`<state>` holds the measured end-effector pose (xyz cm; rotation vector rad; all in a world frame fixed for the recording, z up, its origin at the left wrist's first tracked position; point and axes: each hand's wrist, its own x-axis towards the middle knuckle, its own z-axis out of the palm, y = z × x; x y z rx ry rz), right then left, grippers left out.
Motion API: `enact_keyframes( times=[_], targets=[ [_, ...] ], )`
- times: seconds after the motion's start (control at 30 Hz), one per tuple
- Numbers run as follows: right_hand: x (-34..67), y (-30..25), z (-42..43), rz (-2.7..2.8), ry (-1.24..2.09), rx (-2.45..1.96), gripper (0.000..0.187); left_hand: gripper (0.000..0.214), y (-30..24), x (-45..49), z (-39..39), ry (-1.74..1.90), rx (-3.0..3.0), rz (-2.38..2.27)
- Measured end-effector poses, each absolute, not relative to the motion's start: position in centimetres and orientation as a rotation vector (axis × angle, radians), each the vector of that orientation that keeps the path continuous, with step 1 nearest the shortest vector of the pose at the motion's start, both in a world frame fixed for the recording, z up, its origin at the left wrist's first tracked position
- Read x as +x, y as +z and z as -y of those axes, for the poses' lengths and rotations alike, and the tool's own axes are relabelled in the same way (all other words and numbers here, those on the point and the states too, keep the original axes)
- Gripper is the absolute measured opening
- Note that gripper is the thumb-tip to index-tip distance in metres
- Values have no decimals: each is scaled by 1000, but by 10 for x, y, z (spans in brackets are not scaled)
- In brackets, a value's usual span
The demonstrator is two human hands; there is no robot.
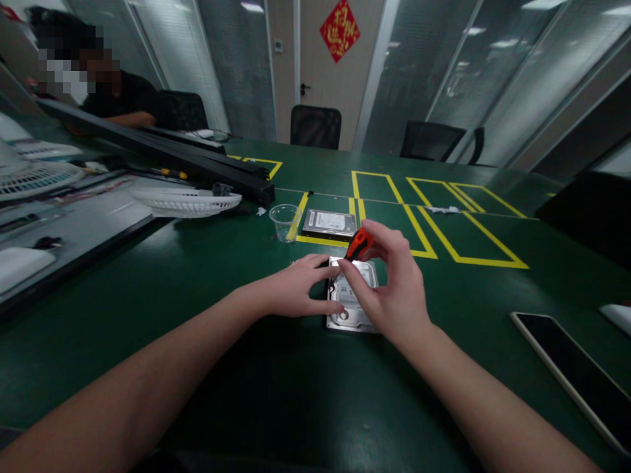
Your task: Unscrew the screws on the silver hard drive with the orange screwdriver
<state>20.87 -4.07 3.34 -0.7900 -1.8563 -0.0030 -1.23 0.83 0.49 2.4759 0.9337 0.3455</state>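
Note:
A silver hard drive (352,297) lies flat on the green table in front of me. My left hand (300,288) rests at its left side, fingers spread, with the fingertips on the drive. In my right hand (394,282) is a screwdriver (359,244) with a red and black handle, gripped between thumb and fingers. Its shaft slants down to the left edge of the drive; the exact spot under the tip is hard to make out. Just behind lies a second hard drive (329,222) with a white label, beside a clear plastic cup (286,223).
Yellow tape rectangles (488,263) mark the table. To the left are long black bars (197,164), a white fan grille (187,200) and a grey panel (89,230). A phone (572,374) lies at the right. Another person (123,98) sits at the far left.

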Motion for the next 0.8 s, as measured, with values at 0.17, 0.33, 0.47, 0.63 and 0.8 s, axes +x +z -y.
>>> enact_keyframes(
  times=[0.17, 0.33, 0.47, 0.63, 0.8],
  targets=[
    [207, 32, 42, 1848, 27, -802, 68, 91, 4, -13, -9, 346, 2470, -932],
    [208, 32, 43, 1865, 75, -829, 71, 89, 5, -12, -8, 344, 2471, -936],
    [209, 33, 41, 1863, 38, -809, 73, 92, 4, -12, -8, 325, 2459, -954],
    [209, 34, 41, 1854, 1, -807, 67, 89, 4, -12, -8, 346, 2462, -945],
    [207, 34, 43, 1836, 21, -821, 64, 83, 6, -11, -8, 357, 2473, -917]
  ],
)
